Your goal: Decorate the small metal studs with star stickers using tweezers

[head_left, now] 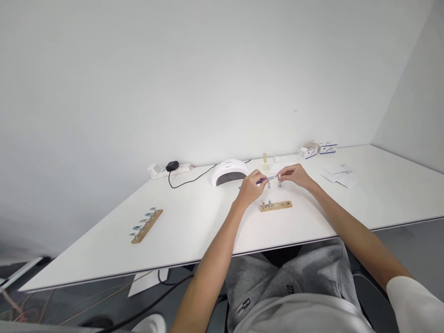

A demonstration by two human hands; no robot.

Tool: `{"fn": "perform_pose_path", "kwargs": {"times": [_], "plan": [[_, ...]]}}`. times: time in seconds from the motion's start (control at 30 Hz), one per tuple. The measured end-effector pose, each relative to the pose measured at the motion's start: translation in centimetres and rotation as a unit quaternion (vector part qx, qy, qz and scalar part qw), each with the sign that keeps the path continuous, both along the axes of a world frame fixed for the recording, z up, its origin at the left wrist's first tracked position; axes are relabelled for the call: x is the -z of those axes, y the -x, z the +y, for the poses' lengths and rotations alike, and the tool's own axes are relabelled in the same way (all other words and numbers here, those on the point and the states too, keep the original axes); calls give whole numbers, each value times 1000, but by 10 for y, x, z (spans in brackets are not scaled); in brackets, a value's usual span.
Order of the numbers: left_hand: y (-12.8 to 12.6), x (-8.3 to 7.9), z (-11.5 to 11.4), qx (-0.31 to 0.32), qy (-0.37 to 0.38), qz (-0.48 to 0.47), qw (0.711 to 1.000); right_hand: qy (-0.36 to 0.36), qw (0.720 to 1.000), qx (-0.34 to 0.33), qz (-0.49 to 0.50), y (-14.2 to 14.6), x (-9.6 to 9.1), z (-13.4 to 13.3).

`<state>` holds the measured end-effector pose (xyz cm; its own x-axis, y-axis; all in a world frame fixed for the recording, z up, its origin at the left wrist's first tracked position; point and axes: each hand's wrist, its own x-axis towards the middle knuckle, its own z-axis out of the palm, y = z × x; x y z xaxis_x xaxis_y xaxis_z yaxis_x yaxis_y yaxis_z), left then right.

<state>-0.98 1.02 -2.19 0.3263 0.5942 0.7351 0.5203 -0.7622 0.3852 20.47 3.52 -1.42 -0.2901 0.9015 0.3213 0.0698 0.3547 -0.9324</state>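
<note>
My left hand is closed on a thin blue-handled brush, its tip pointing right. Pinched in my right hand is a small clear-and-silver nail tip stand, held close to the brush tip; whether they touch is too small to tell. Just below the hands lies a wooden strip with round holes. Two small shiny stands rise from its left end. Another small silver stand is on the table between my hands.
A white nail lamp stands behind my left hand, near a pale bottle. Left lies another wooden strip bearing several discs. A power strip, small boxes and papers line the white table.
</note>
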Motion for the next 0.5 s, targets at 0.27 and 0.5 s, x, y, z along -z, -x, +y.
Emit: {"fn": "perform_pose_path", "kwargs": {"times": [0.27, 0.5], "plan": [[-2, 0, -1, 1, 13, 13, 1000, -13, 1000, -9, -4, -1, -3, -2], [-2, -1, -2, 9, 22, 10, 1000, -6, 1000, -10, -15, 0, -3, -2]]}}
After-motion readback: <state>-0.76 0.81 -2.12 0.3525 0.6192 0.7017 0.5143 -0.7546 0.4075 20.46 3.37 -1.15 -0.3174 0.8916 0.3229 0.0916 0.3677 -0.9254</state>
